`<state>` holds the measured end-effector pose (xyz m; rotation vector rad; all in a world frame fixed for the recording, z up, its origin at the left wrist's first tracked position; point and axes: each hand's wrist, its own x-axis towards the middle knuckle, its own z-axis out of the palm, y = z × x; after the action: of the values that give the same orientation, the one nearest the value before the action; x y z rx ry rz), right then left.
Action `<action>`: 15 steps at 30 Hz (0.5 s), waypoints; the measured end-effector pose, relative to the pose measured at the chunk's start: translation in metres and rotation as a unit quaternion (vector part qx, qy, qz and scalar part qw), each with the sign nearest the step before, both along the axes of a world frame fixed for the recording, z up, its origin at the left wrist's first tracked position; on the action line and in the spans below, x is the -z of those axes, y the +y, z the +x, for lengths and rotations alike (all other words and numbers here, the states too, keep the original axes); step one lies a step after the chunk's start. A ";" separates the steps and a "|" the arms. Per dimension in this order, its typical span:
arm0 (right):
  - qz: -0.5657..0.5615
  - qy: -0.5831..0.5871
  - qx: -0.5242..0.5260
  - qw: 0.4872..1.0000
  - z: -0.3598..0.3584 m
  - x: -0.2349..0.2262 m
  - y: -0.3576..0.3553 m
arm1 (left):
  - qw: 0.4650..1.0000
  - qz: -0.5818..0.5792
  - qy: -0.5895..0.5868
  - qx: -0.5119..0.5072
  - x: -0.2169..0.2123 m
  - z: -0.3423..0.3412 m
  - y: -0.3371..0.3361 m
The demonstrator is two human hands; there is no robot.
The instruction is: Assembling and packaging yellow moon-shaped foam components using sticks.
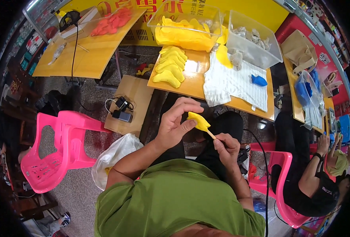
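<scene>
A small yellow cloth piece (198, 121) is held above my lap, with a thin wooden stick (211, 134) running into its lower end. My left hand (177, 121) curves around the cloth's left end, the thumb against it and the index finger raised above. My right hand (227, 149) pinches the stick's other end between thumb and fingers. Ahead on the table, several plump yellow crescent-shaped cloth pieces (170, 65) lie overlapped in a row. Next to them a white cloth (232, 81) carries a flat yellow piece (223, 56), a clump of greyish stuffing (236, 59) and a small blue piece (259, 80).
A clear bin (184, 29) of yellow pieces and another clear bin (258, 55) with greyish stuffing stand at the back. Red pieces (112, 21) lie on the left table. Pink chairs (74, 142) flank me; a person in black (315, 185) sits at right. A cable (266, 173) hangs nearby.
</scene>
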<state>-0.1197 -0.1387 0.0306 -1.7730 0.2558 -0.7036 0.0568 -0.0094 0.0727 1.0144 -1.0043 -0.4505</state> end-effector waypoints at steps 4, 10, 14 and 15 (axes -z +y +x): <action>0.025 0.029 -0.018 0.999 -0.002 0.002 0.001 | 0.998 0.024 0.047 -0.014 -0.004 0.000 0.003; 0.137 0.058 -0.035 0.988 0.000 0.009 0.011 | 0.993 0.021 0.093 -0.062 0.001 -0.004 0.000; 0.144 0.055 -0.037 0.987 0.001 0.012 0.014 | 0.993 0.057 0.026 -0.099 0.001 -0.001 0.003; 0.140 0.047 -0.033 0.989 0.001 0.014 0.015 | 0.992 0.045 0.038 -0.114 0.008 -0.002 0.002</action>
<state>-0.1189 -0.1235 0.0170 -1.5402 0.3403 -0.5107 0.0548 -0.0071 0.0649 1.1700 -0.7941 -0.3440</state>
